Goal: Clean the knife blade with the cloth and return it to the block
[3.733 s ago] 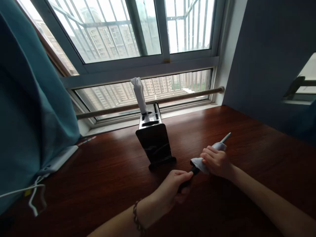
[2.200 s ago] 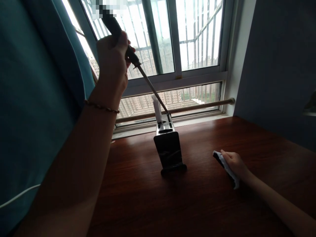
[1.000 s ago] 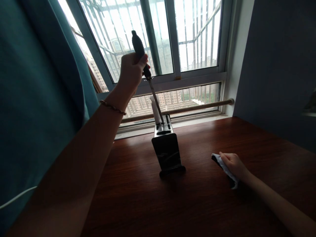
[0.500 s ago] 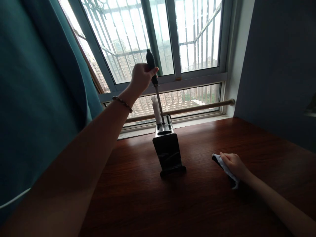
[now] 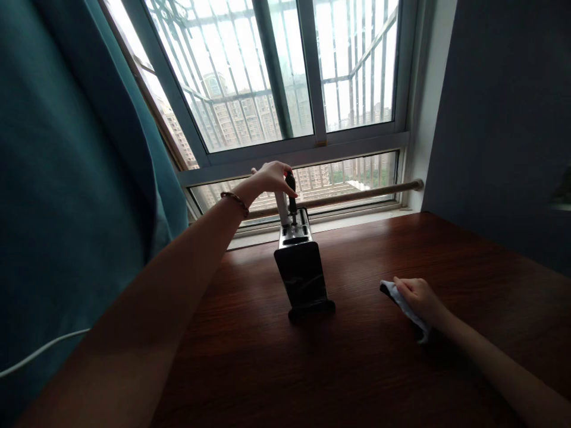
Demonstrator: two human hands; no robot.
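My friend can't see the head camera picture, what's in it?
The person's left hand grasps a black-handled metal tool standing in a slotted black block. The right hand holds a white cloth. Below is a reddish-brown wooden table; behind, a gray-framed window.

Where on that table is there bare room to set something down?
Bare wood shows on the table between the black holder and the right hand with its cloth, and beyond that hand toward the wall. The holder's top is crowded: left hand, black-handled tool, upright white piece.
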